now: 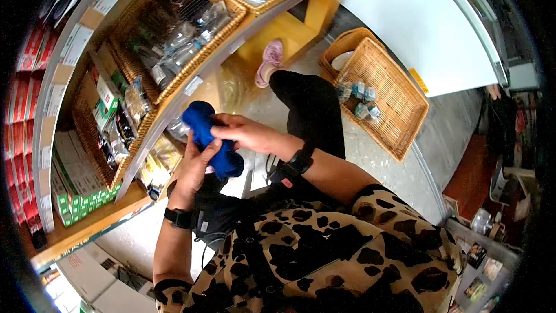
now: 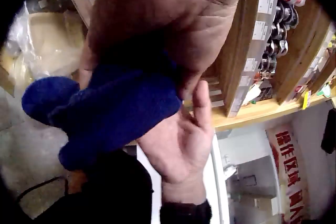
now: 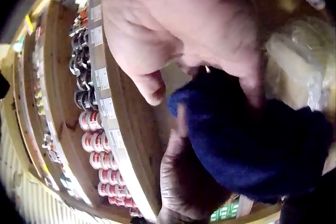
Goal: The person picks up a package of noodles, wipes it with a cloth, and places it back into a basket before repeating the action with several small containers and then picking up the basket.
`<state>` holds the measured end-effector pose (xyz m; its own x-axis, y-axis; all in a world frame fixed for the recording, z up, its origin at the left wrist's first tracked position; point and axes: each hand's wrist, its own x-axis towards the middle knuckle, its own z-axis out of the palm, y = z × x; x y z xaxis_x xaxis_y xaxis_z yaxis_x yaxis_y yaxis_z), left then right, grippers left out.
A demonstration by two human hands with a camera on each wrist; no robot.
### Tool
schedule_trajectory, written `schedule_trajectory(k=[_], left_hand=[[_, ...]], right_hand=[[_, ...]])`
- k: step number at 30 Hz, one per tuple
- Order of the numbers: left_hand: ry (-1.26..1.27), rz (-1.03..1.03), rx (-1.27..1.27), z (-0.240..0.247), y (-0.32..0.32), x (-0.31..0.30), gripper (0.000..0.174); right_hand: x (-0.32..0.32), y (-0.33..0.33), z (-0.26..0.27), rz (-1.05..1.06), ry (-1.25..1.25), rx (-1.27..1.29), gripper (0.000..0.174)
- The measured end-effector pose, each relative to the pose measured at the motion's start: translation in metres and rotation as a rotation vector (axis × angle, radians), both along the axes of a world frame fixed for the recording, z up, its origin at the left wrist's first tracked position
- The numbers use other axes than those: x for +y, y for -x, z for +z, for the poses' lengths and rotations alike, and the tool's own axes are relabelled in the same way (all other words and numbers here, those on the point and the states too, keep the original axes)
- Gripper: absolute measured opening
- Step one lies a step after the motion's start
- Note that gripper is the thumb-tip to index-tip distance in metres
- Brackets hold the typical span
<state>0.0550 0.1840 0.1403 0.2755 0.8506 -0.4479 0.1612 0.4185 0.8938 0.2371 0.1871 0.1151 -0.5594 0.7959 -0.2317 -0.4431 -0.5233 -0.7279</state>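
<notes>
A dark blue bundle of fuzzy cloth (image 1: 230,165) with rounded ends is held in front of the body, beside the shelf. My left hand (image 1: 196,165) grips it from below, the thumb lying across its middle. From the other side my right hand (image 1: 249,134) holds its upper part, with thumb and fingertips on the cloth in the head view. Rounded lobes stick out of the bundle (image 2: 121,108) in the left wrist view, where the right palm (image 2: 176,145) shows behind it. Some of the fingers are hidden by the cloth.
Shelves to the left carry wicker baskets (image 1: 200,61) of bagged goods, green-and-white boxes (image 1: 87,200) and red-and-white packs (image 1: 20,104). A shallow wicker basket (image 1: 399,101) with several small clear-and-blue items stands on the right, near a white panel (image 1: 428,29). A pink shoe (image 1: 270,61) is ahead.
</notes>
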Motion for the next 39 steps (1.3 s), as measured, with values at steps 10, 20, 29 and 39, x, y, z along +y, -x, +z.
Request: schedule_trajectory(k=[10,20,29,39], left_hand=[[0.385,0.307,-0.316,-0.038,0.086,-0.019,0.038],[0.443,0.42,-0.308,-0.061,0.101,-0.06,0.042],[0.451,0.39,-0.257,-0.041,0.08,-0.051,0.045],[0.389,0.304,-0.336,-0.01,0.038,-0.039,0.048]], right_hand=[[-0.024,-0.225,-0.008,-0.86,-0.021,-0.296,0.031],[-0.153,-0.379,-0.198,-0.617,0.349,-1.768,0.084],[-0.165,-0.393,-0.269,-0.774,0.156,-1.714,0.053],[-0.17,-0.353,-0.087,-1.274,0.172,-0.392,0.048]])
